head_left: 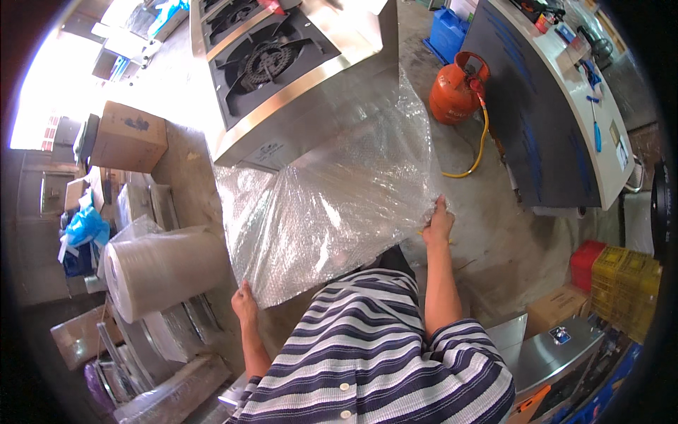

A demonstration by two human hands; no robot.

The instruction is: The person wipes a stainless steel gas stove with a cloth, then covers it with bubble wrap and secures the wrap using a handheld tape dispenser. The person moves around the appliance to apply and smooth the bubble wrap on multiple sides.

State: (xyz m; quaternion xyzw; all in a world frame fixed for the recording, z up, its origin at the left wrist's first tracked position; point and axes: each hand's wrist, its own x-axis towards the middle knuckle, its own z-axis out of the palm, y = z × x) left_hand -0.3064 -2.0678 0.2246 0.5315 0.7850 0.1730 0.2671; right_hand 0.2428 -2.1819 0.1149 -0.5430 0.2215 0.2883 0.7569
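Note:
A wide sheet of clear bubble wrap (318, 212) stretches between my two hands, its far part up against the front of a stainless steel gas stove (311, 106). My left hand (245, 304) pinches the sheet's near left corner. Up on the right, my right hand (438, 222) grips the near right corner. Black burners with grates (268, 63) sit on top of the stove. Where the sheet passes under or behind the stove's lower edge is hard to make out.
To the left lies a large roll of bubble wrap (169, 272), with a cardboard box (129, 136) beyond it. An orange gas cylinder (455, 92) with a yellow hose (484, 145) stands right of the stove. Farther right is a dark-fronted counter (540, 106); yellow crates (625, 283) sit at lower right.

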